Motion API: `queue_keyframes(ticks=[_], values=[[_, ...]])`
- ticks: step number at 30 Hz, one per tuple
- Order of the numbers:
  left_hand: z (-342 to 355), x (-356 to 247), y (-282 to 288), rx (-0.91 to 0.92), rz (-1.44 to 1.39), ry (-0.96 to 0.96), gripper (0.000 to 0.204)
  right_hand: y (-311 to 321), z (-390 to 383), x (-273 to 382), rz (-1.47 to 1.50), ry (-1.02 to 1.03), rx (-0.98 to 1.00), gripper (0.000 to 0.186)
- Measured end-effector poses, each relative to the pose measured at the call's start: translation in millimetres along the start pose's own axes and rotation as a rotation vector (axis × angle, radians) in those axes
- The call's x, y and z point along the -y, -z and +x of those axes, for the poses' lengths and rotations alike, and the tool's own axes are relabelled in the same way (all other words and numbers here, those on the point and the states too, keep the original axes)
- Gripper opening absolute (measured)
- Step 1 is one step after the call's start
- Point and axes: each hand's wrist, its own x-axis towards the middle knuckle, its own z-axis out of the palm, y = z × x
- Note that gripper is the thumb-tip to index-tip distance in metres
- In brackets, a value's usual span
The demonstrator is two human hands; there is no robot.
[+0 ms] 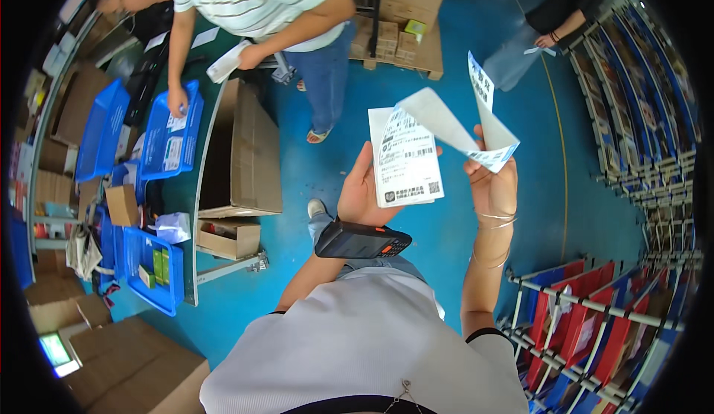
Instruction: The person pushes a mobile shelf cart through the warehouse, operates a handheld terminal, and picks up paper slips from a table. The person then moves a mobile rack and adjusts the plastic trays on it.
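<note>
My left hand [360, 195] holds a stack of printed shipping labels [405, 169], its fingers under the stack and the thumb along its left edge. A black handheld scanner [362, 241] with a keypad sits over my left wrist. On the right, my right hand [491, 183] is closed on the end of a folded strip of labels [487, 128]. That strip bends up and over toward the stack, its blank white underside [439, 117] showing. The tips of my right fingers are partly hidden behind the paper.
At the far left a co-worker [260, 1] reaches into a blue basket [195, 135] on a table. A large cardboard box [249, 154] stands beside it. Racks with red and blue bins [584, 325] line the right side. Another person [558, 13] stands at the far right.
</note>
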Motion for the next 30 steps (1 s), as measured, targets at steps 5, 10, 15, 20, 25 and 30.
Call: queue_keyframes(ticks=[5,10,15,20,25,30], values=[[25.8,24.9,-10.2,-0.038,0.014,0.099,0.051,19.5,2.1,23.9,0.038,0.040,0.007,0.022],[59.2,34.5,-6.6,0.005,-0.079,0.145,0.051,24.2,24.6,21.8,-0.207,0.100,-0.024,0.022],[117.0,35.3,11.5,-0.060,-0.130,0.150,0.051,31.6,73.4,22.7,-0.482,0.224,-0.010,0.025],[201.8,36.5,2.9,-0.081,-0.010,0.251,0.052,48.3,142.5,35.0,-0.613,0.446,-0.089,0.026],[296.0,34.1,31.8,0.051,-0.096,0.308,0.058,101.9,209.5,0.9,-0.324,-0.054,-0.252,0.061],[377.4,47.8,52.0,0.015,0.066,0.353,0.054,137.2,244.1,-19.0,-0.167,-0.522,0.069,0.095]])
